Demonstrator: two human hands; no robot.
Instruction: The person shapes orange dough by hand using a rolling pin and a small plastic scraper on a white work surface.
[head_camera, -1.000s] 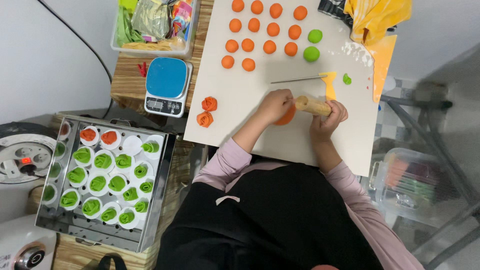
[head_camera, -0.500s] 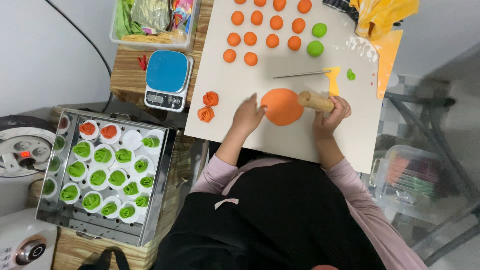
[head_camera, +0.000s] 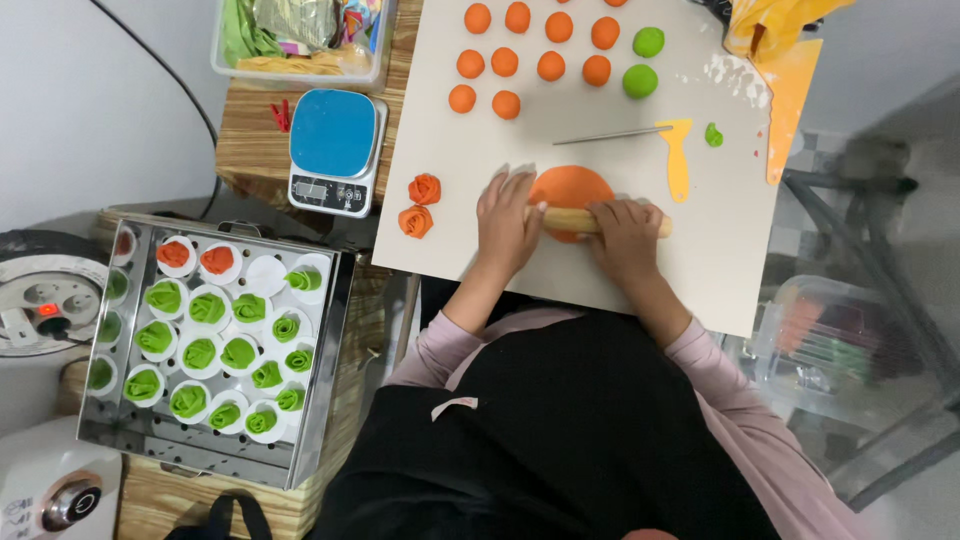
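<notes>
Dough balls (head_camera: 530, 48), knife (head_camera: 612, 134) flank rolling pin (head_camera: 578, 220).

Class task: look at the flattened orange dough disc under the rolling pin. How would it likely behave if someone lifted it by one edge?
The orange dough disc looks rolled thin, so it would probably droop and stretch. Pressed flat on the white board, it may cling slightly. Flat, it is unlikely to roll, unlike the orange balls.
</notes>
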